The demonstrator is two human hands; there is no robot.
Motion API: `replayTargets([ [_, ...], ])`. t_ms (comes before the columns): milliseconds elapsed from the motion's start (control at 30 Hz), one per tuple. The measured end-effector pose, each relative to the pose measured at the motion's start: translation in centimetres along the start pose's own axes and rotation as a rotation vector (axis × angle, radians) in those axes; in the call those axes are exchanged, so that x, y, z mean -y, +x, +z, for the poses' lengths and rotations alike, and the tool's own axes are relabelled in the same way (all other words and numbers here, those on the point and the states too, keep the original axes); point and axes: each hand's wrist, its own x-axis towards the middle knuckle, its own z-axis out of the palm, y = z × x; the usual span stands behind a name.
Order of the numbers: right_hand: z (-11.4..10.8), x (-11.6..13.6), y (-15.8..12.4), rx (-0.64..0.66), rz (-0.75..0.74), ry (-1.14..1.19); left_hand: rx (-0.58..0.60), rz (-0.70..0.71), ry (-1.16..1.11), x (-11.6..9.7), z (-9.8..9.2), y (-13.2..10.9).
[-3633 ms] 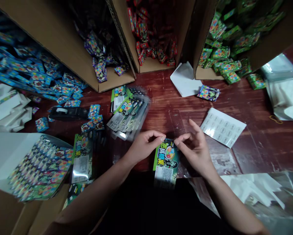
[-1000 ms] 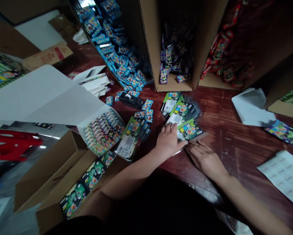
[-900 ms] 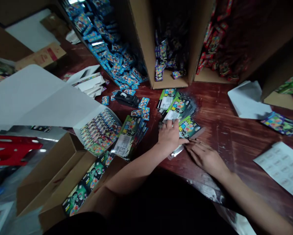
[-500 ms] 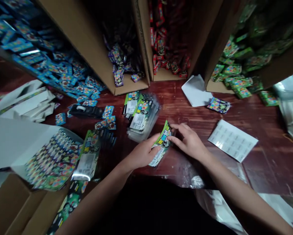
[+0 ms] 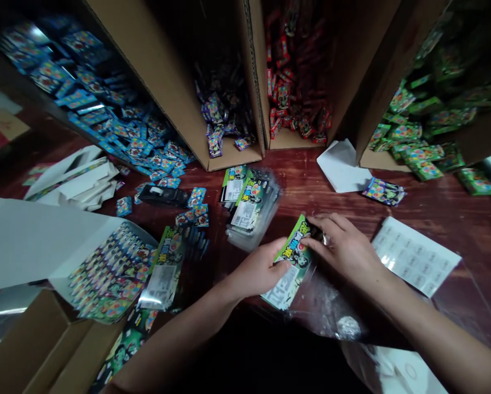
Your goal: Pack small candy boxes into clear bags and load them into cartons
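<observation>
In front of me, a printed plastic packet [image 5: 293,256] with a green top edge and a pale label is held between both hands. My left hand [image 5: 264,268] grips its left side, thumb on the front face. At its upper right edge, my right hand [image 5: 341,243] pinches with thumb and fingers; clear film shows beside those fingers. Beyond my left hand lies a stack of similar packets [image 5: 249,210]. Another such packet [image 5: 165,268] lies to the left. Crumpled clear plastic [image 5: 335,309] rests below my right hand.
Tall cardboard boxes stand at the back, holding blue sachets [image 5: 138,131], purple sachets [image 5: 214,112], red sachets [image 5: 284,98] and green sachets [image 5: 417,137]. A sticker sheet [image 5: 415,256] lies on the right. At left are a black stapler-like object [image 5: 163,195] and a white display box [image 5: 27,241] with packets.
The view has shifted, so everything sits a little lower and further right. The packet now looks flatter, where before it was bowed. Both hands keep hold of it.
</observation>
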Motion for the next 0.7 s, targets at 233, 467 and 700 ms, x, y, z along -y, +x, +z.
replayTargets([
  [233,-0.2,0.3,0.6,0.006,0.062,0.070,-0.042,-0.025,-0.083,0.4,-0.1,-0.1],
  [467,0.2,1.2,1.3,-0.034,0.137,0.067,-0.171,0.003,-0.079,1.9,0.9,-0.2],
  [700,-2.5,1.4,1.7,0.421,0.228,0.251,-0.152,0.019,-0.010,2.8,0.1,-1.4],
])
